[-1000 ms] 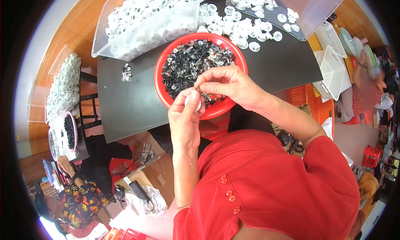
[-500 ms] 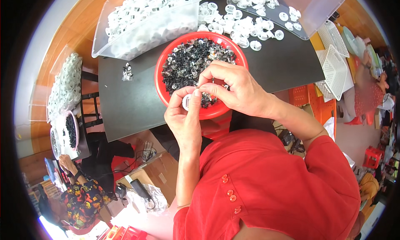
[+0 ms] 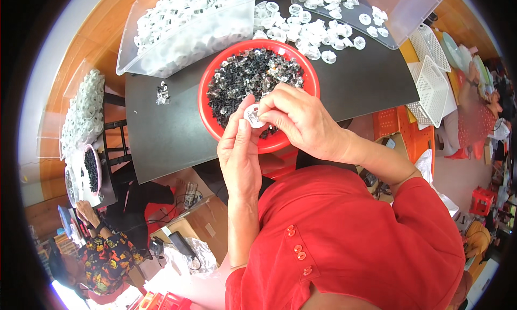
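A round white plastic piece (image 3: pixel 250 116) with a slot-like middle is held between the thumb and fingers of my left hand (image 3: pixel 237 156), over the near side of a red basin. My right hand (image 3: pixel 309 121) pinches at the face of that piece; whatever sits between its fingertips is too small and covered to make out. Below both hands, the red basin (image 3: pixel 204 108) is full of small black and clear plastic parts (image 3: pixel 237 75).
A clear bin (image 3: pixel 188 54) heaped with white pieces stands at the far left of the dark table (image 3: pixel 161 127). Loose white pieces (image 3: pixel 318 35) lie beyond the basin, near another clear bin (image 3: pixel 414 14). A few small parts (image 3: pixel 162 93) lie left. Another person (image 3: pixel 110 261) works at left.
My left hand has turned the white piece, so its face shows more and sits closer to my right fingertips. The right fingers have come down onto it.
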### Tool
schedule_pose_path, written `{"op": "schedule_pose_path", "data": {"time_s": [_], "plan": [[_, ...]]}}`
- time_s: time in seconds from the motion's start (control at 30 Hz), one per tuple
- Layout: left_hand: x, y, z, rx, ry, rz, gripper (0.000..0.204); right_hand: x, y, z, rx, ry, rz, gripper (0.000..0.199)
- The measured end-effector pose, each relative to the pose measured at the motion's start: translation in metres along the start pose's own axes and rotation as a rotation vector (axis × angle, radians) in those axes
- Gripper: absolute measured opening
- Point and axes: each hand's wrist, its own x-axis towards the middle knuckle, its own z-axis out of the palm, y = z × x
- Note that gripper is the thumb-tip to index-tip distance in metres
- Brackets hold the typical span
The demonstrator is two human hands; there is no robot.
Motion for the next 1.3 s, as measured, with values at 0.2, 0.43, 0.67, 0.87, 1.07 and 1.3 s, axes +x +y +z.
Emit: {"op": "schedule_pose_path", "data": {"time_s": [0.2, 0.43, 0.67, 0.87, 1.07, 1.3], "plan": [[-0.001, -0.001, -0.004, 0.015, -0.015, 0.016, 0.037, -0.002, 0.001, -0.002, -0.266, -0.078, -0.200, 0.005], [0.001, -0.005, -0.002, 0.085, 0.014, 0.084, 0.042, 0.001, 0.001, 0.000, 0.138, 0.036, 0.097, 0.010], [0.003, -0.005, 0.000, 0.075, 0.046, 0.118, 0.041, 0.008, 0.012, 0.002, 0.714, -0.056, 0.469, 0.017], [0.000, -0.001, 0.007, 0.043, 0.049, 0.068, 0.040, 0.005, 0.004, 0.018, 0.758, 0.146, 0.407, 0.017], [0.000, -0.002, -0.001, -0.115, 0.031, 0.018, 0.033, -0.003, -0.004, 0.021, 0.232, 0.188, 0.084, 0.011], [0.002, 0.002, -0.005, -0.196, 0.040, -0.106, 0.039, 0.000, -0.008, 0.019, -0.010, 0.177, -0.073, 0.013]]}}
